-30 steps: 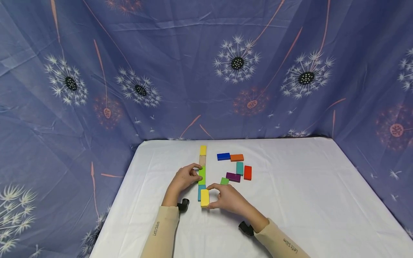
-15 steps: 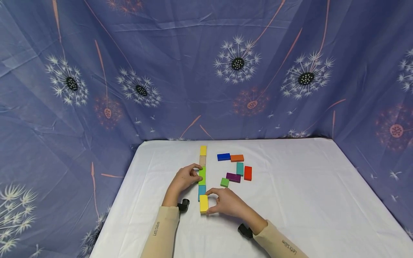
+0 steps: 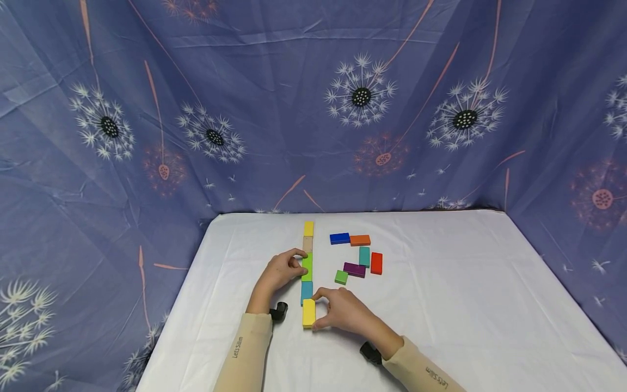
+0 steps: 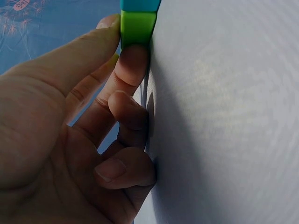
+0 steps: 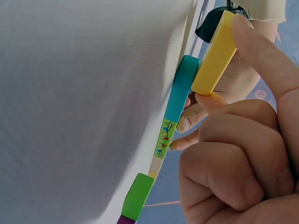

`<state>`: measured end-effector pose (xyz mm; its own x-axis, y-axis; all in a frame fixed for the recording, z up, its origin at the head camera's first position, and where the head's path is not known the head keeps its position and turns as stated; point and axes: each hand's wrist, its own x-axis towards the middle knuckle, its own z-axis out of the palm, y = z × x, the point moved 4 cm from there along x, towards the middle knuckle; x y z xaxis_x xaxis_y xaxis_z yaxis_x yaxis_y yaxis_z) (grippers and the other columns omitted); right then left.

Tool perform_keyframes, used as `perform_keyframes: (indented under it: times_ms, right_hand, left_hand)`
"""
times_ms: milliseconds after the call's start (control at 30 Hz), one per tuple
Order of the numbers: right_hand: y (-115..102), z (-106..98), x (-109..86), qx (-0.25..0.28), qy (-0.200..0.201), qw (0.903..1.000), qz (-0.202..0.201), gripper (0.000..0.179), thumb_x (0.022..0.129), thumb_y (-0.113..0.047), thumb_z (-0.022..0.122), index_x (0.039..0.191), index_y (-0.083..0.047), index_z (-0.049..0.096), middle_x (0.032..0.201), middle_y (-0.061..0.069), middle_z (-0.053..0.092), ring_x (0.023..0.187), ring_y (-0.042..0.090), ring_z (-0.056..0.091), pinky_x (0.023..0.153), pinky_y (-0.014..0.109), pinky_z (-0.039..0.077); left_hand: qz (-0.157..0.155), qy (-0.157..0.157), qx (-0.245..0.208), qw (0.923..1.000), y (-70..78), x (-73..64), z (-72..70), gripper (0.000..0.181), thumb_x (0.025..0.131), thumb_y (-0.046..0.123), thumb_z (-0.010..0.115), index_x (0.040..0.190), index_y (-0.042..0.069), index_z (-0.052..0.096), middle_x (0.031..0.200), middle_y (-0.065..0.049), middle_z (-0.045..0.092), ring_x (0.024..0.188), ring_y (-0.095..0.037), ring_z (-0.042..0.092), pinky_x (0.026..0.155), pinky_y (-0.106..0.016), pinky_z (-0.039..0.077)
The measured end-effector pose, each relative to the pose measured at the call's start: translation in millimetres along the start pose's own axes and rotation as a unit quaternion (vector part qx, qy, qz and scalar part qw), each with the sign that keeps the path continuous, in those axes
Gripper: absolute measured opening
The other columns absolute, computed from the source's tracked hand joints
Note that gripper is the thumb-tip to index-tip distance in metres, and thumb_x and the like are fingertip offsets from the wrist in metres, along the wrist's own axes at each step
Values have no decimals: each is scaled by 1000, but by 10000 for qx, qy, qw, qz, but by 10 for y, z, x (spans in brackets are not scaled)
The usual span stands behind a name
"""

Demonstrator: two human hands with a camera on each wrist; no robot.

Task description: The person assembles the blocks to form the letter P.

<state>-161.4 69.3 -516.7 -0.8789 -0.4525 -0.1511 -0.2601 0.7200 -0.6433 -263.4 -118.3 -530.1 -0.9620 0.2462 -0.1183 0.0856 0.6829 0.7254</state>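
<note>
A straight line of blocks runs away from me on the white cloth: a light blue block [image 3: 306, 292] nearest, then a lime green block [image 3: 308, 268], a plain wood block [image 3: 307, 244] and a yellow block at the far end [image 3: 308, 228]. My left hand [image 3: 279, 270] pinches the lime green block from the left side. Between thumb and fingertip, my right hand [image 3: 346, 310] holds a second yellow block [image 5: 215, 56] by its two ends. In the right wrist view that block is raised off the cloth, tilted, its lower end close by the blue block.
Right of the line lie a dark blue block [image 3: 339, 238], an orange block [image 3: 360, 240], a teal block [image 3: 364, 256], a red block [image 3: 376, 263], a purple block [image 3: 354, 270] and a short green block [image 3: 341, 277]. A patterned curtain [image 3: 274, 136] hangs behind the table.
My right hand has moved the yellow block toward me and slightly left, uncovering more of the light blue block and the short green one. My left hand stays in place.
</note>
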Motion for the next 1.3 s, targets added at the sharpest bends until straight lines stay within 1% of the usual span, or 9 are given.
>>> perform_keyframes:
  times_ms: [233, 433, 567, 700, 767, 900, 1000, 1167, 1300]
  right_hand:
    - [-37, 9, -12, -44, -146, 9999, -74, 58, 73, -37, 97, 123, -18, 74, 68, -8, 54, 69, 8, 47, 64, 26, 39]
    - [-41, 33, -18, -35, -300, 9995, 27, 57, 73, -39, 97, 121, -18, 75, 68, -7, 53, 67, 9, 47, 63, 26, 39]
    - [-43, 48, -17, -230, -269, 9994, 41, 57, 73, -42, 97, 121, -19, 75, 69, -8, 54, 69, 10, 47, 65, 26, 39]
    - [-53, 63, -15, -504, -119, 9987, -4, 59, 72, -43, 97, 122, -19, 75, 71, -9, 55, 71, 10, 48, 66, 27, 40]
    - [-67, 70, -17, -655, -40, 9978, -29, 60, 72, -43, 98, 122, -19, 76, 72, -9, 59, 71, 11, 49, 67, 27, 41]
    - [-111, 87, -22, -1041, 141, 9944, -117, 61, 71, -46, 98, 122, -18, 78, 84, -6, 74, 75, 10, 56, 70, 29, 47]
    - [-134, 119, -22, -1291, 238, 9912, -165, 62, 71, -47, 98, 122, -18, 77, 90, -3, 79, 74, 9, 59, 70, 30, 50]
    - [-156, 172, -25, -1452, 319, 9887, -203, 65, 71, -47, 98, 122, -16, 74, 75, -4, 72, 64, 7, 52, 63, 27, 47]
    - [-161, 186, -24, -1536, 396, 9871, -224, 65, 70, -47, 99, 120, -16, 72, 72, -4, 69, 62, 6, 50, 61, 27, 45]
  left_hand:
    - [24, 15, -34, 10000, -3, 0, 6, 39, 91, 22, 83, 129, 20, 71, 81, 5, 69, 71, -14, 56, 77, -33, 45]
    - [55, 26, -47, 10000, -4, -4, 5, 40, 91, 21, 83, 129, 19, 71, 82, 4, 68, 71, -13, 56, 76, -32, 45]
    - [38, 28, -39, 10000, 2, -5, 2, 39, 91, 22, 83, 129, 19, 71, 81, 4, 68, 72, -14, 56, 76, -33, 45]
    - [17, 9, -39, 10000, 7, -6, 1, 39, 91, 22, 83, 128, 20, 71, 81, 4, 68, 72, -14, 56, 77, -33, 45]
    - [26, -2, -31, 10000, 3, -3, 1, 39, 91, 22, 83, 128, 19, 71, 81, 4, 68, 72, -14, 56, 77, -33, 45]
    - [48, 0, -12, 10000, -4, 2, 0, 40, 91, 22, 83, 129, 19, 71, 82, 4, 69, 72, -13, 56, 76, -33, 45]
    - [39, 0, -17, 10000, -2, 0, 0, 39, 91, 22, 83, 129, 20, 71, 82, 5, 69, 72, -14, 56, 76, -33, 45]
    - [37, -20, -48, 10000, -5, -2, 11, 40, 91, 22, 83, 129, 20, 71, 81, 5, 69, 71, -14, 56, 75, -32, 44]
    - [11, -30, -54, 10000, 0, -4, 12, 40, 91, 22, 83, 129, 20, 71, 81, 5, 69, 71, -14, 56, 75, -32, 44]
